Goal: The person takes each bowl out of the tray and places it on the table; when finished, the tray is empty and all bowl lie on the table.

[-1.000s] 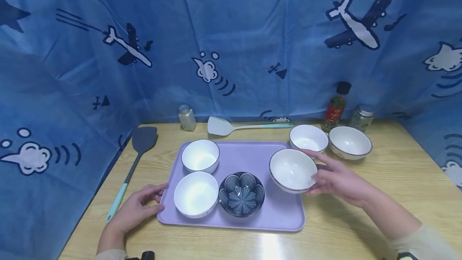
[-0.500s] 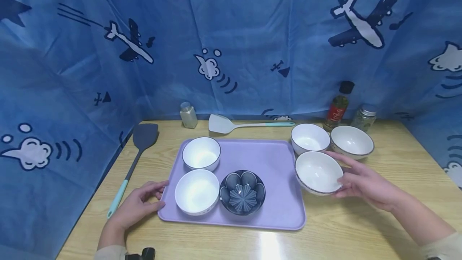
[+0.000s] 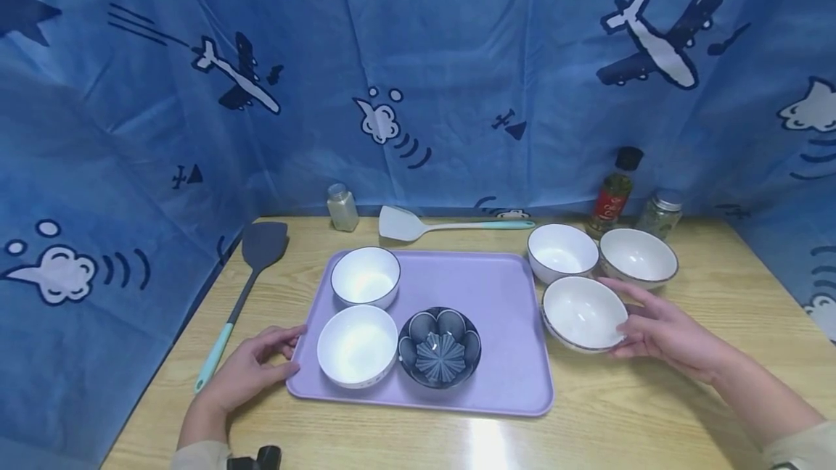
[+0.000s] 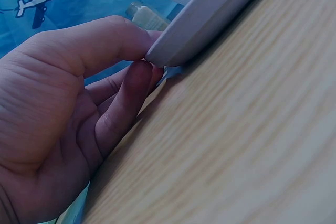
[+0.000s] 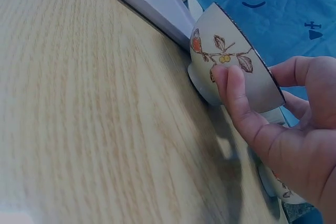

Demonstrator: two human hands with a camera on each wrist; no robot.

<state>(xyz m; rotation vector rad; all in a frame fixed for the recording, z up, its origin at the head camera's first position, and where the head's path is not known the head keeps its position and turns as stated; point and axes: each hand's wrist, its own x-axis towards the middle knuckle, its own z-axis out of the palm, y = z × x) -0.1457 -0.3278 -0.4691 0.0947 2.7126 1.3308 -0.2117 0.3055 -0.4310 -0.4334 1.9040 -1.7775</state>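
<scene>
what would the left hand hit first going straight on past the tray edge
The left hand would probably meet the nearer white bowl on the purple tray; depth is unclear.

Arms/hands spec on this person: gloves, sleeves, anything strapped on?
Both the left hand and right hand are ungloved, no rings visible. The left sleeve and right sleeve are plain pale beige, stopping short of the hands. A black object sits beside the left sleeve, cut off by the frame; attachment unclear.

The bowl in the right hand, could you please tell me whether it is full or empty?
Empty: in the head view, the bowl held by the right hand shows only its bare white inside.
</scene>
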